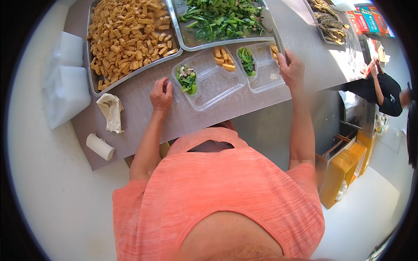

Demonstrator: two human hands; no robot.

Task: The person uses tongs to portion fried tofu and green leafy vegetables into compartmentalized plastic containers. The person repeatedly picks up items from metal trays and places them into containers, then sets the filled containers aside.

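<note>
My right hand (pixel 292 69) grips the handle of a metal serving utensil (pixel 277 38). The utensil's head reaches over the right edge of the metal tray of cooked greens (pixel 225 19). Beneath that hand is a clear plastic compartment container (pixel 264 85) with greens and tofu pieces, its right side partly hidden. To its left lies another clear container (pixel 212 81), holding greens with mushroom slices in one compartment and fried tofu strips (pixel 223 58) in another. My left hand (pixel 161 94) rests empty on the table left of this container, fingers loosely curled.
A large metal tray of fried tofu pieces (pixel 130 36) stands at the back left. Stacked clear containers (pixel 70 94), a crumpled cloth-like piece (pixel 111 112) and a paper roll (pixel 100 146) lie left. At right are a tray of fried fish (pixel 329 26), colored boxes (pixel 369 21) and another person (pixel 375 88).
</note>
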